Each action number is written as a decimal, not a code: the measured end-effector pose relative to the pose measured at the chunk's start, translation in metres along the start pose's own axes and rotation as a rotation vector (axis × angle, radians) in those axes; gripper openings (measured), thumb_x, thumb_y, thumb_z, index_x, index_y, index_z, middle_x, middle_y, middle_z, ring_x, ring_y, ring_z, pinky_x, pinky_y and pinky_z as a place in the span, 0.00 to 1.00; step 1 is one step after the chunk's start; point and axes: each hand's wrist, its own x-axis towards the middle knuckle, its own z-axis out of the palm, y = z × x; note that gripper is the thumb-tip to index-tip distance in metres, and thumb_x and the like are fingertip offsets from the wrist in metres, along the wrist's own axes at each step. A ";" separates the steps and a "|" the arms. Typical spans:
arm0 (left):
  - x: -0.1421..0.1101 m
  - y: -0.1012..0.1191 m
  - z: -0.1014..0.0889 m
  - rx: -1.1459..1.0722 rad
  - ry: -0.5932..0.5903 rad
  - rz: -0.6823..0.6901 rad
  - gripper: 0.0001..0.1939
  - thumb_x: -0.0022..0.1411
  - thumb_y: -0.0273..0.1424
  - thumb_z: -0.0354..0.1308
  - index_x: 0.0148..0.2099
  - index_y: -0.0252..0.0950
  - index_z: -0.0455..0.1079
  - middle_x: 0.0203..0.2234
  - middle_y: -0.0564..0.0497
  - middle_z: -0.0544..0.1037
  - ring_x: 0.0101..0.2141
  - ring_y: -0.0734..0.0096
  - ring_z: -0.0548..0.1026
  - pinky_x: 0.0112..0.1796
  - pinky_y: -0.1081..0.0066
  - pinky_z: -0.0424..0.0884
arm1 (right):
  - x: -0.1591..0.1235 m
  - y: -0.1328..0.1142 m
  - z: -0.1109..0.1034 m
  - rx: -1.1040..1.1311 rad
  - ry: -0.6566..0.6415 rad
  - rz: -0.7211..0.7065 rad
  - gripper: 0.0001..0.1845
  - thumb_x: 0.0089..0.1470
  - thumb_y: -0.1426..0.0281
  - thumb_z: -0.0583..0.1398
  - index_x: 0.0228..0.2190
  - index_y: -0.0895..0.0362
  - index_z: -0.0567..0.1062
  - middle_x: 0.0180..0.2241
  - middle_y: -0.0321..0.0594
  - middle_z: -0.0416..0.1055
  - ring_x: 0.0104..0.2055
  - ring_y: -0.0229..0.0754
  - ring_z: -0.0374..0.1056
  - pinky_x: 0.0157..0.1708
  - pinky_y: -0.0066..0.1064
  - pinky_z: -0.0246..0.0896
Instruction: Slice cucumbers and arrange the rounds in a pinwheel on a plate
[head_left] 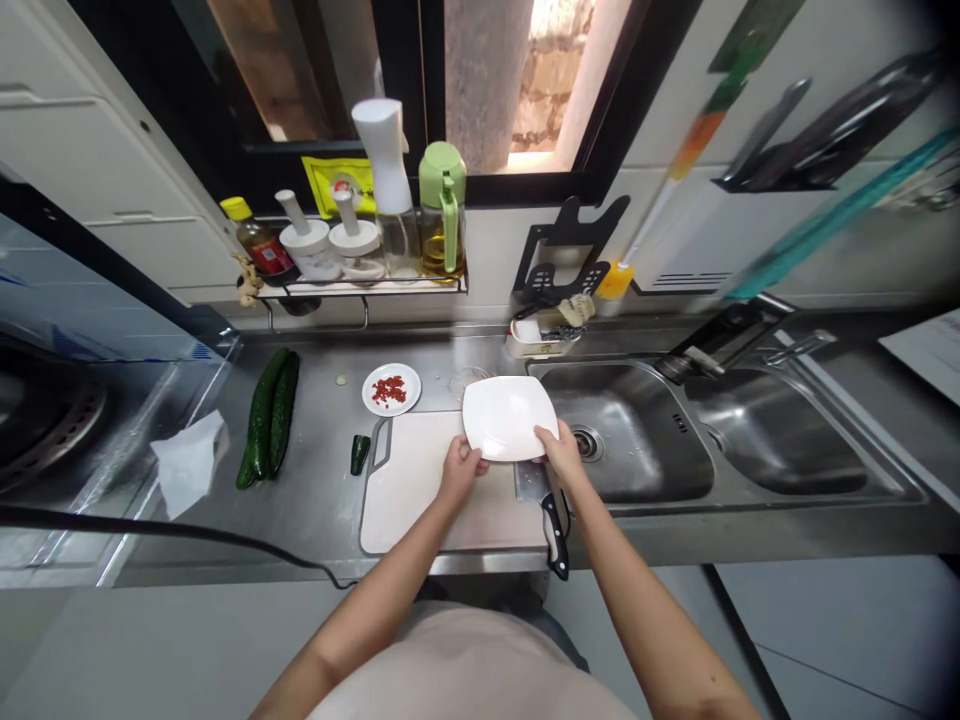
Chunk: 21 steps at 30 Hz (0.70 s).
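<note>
Both of my hands grip a white squarish plate (510,415) above the right part of the cutting board (409,490). My left hand (460,470) pinches its lower left edge, and my right hand (561,450) its lower right edge. No food shows on the plate. Below my right hand a cleaver with a black handle (556,540) lies at the board's right side, its blade partly hidden. Beyond the board sits a small round plate (412,385) with chopped red pieces (388,391). A dark green cucumber end (360,454) lies left of the board.
Whole cucumbers (271,415) and a crumpled white paper (191,462) lie on the steel counter to the left. A double sink (637,430) is at the right. Along the back wall, a rack (360,288) carries seasoning jars and bottles. A black cable (225,532) crosses the front left.
</note>
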 end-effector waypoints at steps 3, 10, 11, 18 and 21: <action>0.022 0.004 -0.011 -0.024 0.104 -0.002 0.15 0.58 0.28 0.55 0.47 0.33 0.61 0.20 0.58 0.70 0.22 0.79 0.73 0.29 0.75 0.72 | 0.019 -0.007 0.010 -0.152 -0.168 -0.011 0.14 0.43 0.69 0.59 0.35 0.59 0.69 0.24 0.33 0.69 0.20 0.32 0.61 0.17 0.21 0.56; 0.070 0.017 -0.035 -0.004 0.217 -0.007 0.15 0.59 0.24 0.55 0.48 0.31 0.62 0.19 0.59 0.68 0.20 0.82 0.72 0.27 0.78 0.72 | 0.065 -0.020 0.046 -0.478 -0.313 -0.144 0.17 0.48 0.69 0.60 0.41 0.60 0.70 0.29 0.38 0.74 0.28 0.38 0.68 0.31 0.29 0.65; 0.075 0.019 -0.038 0.004 0.217 -0.001 0.15 0.59 0.24 0.55 0.49 0.31 0.62 0.19 0.58 0.69 0.20 0.82 0.72 0.27 0.78 0.72 | 0.069 -0.022 0.052 -0.546 -0.298 -0.179 0.18 0.48 0.69 0.61 0.42 0.60 0.70 0.34 0.41 0.75 0.34 0.40 0.70 0.36 0.30 0.65; 0.106 0.024 -0.051 0.097 0.231 -0.001 0.18 0.57 0.23 0.57 0.50 0.30 0.64 0.18 0.58 0.70 0.19 0.81 0.72 0.27 0.79 0.71 | 0.083 -0.026 0.076 -0.788 -0.276 -0.169 0.23 0.52 0.67 0.60 0.48 0.64 0.68 0.48 0.52 0.71 0.49 0.46 0.67 0.48 0.31 0.60; 0.112 0.023 -0.051 0.111 0.244 0.007 0.17 0.57 0.22 0.56 0.50 0.29 0.64 0.17 0.58 0.70 0.19 0.81 0.71 0.27 0.79 0.71 | 0.085 -0.023 0.079 -0.830 -0.265 -0.148 0.23 0.53 0.67 0.60 0.49 0.65 0.68 0.49 0.53 0.70 0.50 0.47 0.67 0.48 0.31 0.60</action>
